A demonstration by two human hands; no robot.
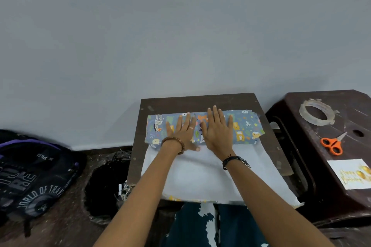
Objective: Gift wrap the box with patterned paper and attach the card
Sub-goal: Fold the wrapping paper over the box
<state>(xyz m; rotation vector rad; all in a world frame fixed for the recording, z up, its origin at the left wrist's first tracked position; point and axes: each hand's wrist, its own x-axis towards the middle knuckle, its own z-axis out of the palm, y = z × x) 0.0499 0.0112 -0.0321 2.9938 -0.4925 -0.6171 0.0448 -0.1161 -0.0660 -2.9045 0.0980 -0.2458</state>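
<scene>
1. Patterned paper [247,126] folded over box, on small table [200,100].
2. Left hand [181,134], right hand [217,129]: flat, fingers straight, pressing side by side on the fold.
3. Card [350,174] on stool, right.

Patterned paper [247,126] folded over the box on the small table, white underside toward the person; card [350,174] on the stool

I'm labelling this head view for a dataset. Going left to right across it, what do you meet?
Backpack → black bin bag → left hand → right hand, both flat on the patterned paper → tape roll → orange scissors → birthday card.
</scene>
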